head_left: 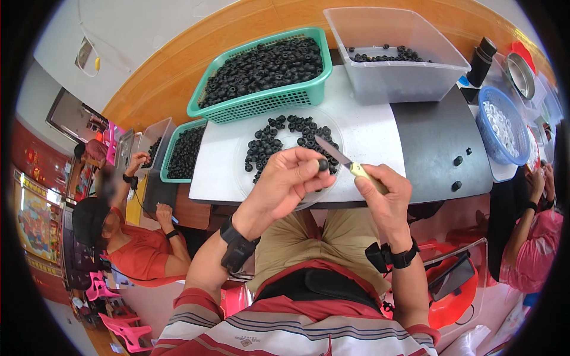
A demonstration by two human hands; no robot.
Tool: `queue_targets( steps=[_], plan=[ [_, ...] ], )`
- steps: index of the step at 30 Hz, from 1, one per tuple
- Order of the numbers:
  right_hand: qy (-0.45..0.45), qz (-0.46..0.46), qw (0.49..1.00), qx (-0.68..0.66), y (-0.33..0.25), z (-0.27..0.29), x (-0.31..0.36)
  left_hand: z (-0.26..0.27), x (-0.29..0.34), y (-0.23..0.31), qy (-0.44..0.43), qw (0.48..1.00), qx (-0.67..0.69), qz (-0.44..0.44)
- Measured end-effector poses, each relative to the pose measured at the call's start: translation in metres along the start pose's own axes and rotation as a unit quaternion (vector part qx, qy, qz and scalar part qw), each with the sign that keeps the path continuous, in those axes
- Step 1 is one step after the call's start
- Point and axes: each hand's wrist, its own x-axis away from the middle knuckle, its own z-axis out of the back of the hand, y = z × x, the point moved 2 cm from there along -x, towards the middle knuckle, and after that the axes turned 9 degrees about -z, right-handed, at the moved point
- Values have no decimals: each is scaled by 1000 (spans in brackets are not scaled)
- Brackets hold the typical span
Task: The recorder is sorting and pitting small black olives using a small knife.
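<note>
My left hand [279, 184] pinches a small round black part [323, 165] between thumb and fingertips. In my right hand [389, 199] is a small knife [360, 171] with a pale yellow-green handle, its blade pointing up and left, just beyond the part and apart from it. Below and beyond my hands, a clear round tray [240, 172] lies on the white table surface [380, 142]. Many loose black ring-like parts [261, 151] are spread around in it, with a bare patch in their middle. My left hand hides some of the tray's near side.
A green basket [261, 105] full of black parts stands behind the tray; a smaller green basket [169, 160] is left. At back right is a clear bin [404, 83]. A few loose pieces [457, 160] lie right, near a blue basket [502, 142]. Co-workers [142, 246] sit both sides.
</note>
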Motion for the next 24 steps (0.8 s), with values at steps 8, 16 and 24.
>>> queue_targets(
  steps=[8,16,24],
  plan=[
    [-15,-10,996,-82,5,2,1,-6,2,4,-16,1000,2,-27],
    [-57,45,996,-50,3,7,3,-7,2,-1,18,999,12,-23],
    [-34,26,998,-45,3,4,1,-4,6,-2,-3,1000,1,-28]
  ],
)
